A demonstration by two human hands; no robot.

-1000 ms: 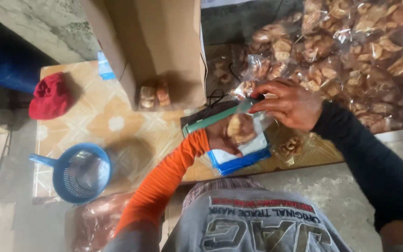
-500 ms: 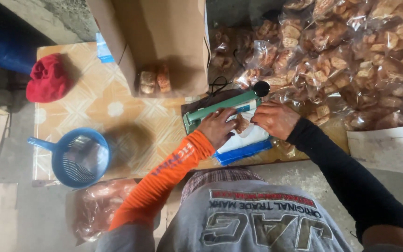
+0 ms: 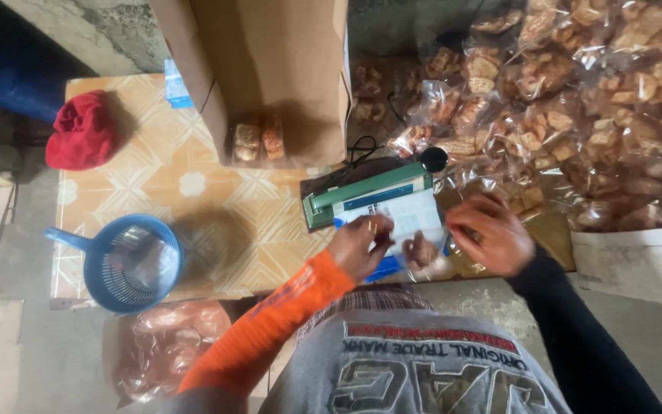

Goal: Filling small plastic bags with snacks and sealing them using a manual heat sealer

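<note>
Both hands, left point(image 3: 360, 244) and right point(image 3: 490, 234), grip a snack bag point(image 3: 415, 230) just below the sealer point(image 3: 365, 195), apparently mid-sealing; next, lift it clear.

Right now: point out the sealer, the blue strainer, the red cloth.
sealer point(image 3: 369, 192), head view, on its green arm
blue strainer point(image 3: 133, 264), head view, on its mesh bowl
red cloth point(image 3: 82, 130), head view, on its middle

A blue strainer point(image 3: 124, 264) (handled), a red cloth point(image 3: 82, 130) and a cardboard box point(image 3: 270, 73) sit nearby.

Cardboard box point(image 3: 270, 69) just beyond sealer point(image 3: 365, 195)
</note>
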